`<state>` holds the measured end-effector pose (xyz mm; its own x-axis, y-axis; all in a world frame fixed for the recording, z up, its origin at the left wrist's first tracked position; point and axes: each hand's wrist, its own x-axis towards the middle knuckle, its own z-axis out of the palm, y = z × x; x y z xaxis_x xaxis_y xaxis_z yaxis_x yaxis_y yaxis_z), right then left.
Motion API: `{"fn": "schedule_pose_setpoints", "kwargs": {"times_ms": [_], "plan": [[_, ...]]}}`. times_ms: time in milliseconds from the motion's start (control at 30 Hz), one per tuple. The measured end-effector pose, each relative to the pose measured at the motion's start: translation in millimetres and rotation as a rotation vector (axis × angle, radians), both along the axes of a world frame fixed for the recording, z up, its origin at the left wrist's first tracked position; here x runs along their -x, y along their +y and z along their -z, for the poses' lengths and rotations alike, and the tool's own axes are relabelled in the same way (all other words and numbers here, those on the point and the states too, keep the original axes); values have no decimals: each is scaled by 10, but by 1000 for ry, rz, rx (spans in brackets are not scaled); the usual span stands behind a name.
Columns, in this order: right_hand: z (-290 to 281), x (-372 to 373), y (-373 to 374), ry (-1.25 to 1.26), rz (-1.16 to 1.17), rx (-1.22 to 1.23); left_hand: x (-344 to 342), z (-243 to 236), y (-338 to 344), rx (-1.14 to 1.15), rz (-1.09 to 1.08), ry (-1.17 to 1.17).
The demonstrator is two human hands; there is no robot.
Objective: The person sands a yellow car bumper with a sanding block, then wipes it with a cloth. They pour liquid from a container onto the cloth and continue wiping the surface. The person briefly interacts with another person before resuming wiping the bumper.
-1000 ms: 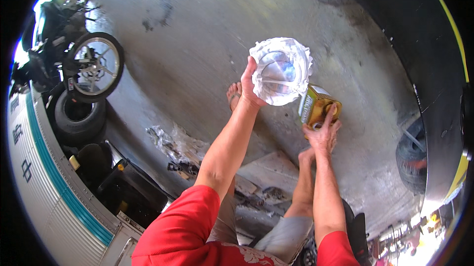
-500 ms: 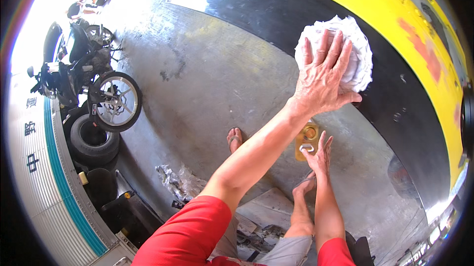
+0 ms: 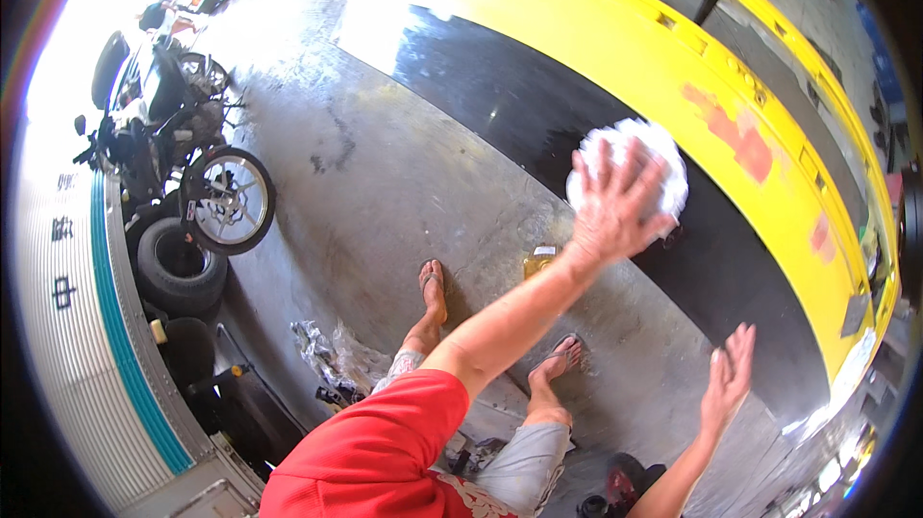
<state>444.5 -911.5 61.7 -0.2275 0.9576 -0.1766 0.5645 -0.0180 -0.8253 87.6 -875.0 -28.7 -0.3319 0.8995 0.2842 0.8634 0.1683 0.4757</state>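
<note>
My left hand presses a bunched white cloth against a glossy black panel, palm down and fingers spread over it. The panel is the lower band of a long yellow vehicle body. My fingers and the cloth are slightly blurred, and the cloth's underside is hidden. Off to the right, my right hand is raised, fingers extended, with nothing in it, near the panel's lower edge. Behind my left wrist, an amber container stands on the floor, partly covered by my arm.
A motorcycle stands at the left, with tyres beside a ribbed white wall with a teal stripe. Crumpled clear plastic lies near my feet on the concrete floor. Reddish patches mark the yellow body.
The view has shifted and shows more of the yellow body. My left hand still presses the cloth on the panel. My right hand has moved right, away from above the amber container.
</note>
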Motion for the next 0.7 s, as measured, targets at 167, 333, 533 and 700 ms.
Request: {"fn": "schedule_pose_setpoints", "kwargs": {"times_ms": [167,333,533,700], "plan": [[-293,1537,1471,-473,-188,-283,415,-42,-8,-87,263,-14],[-246,2594,2511,-744,-209,-56,3066,592,-190,-50,-163,246],[-93,3473,2762,-1260,-359,35,6072,1176,-62,203,-608,75],[-53,3776,2947,-1103,-225,236,4174,518,208,145,-138,-148]]}}
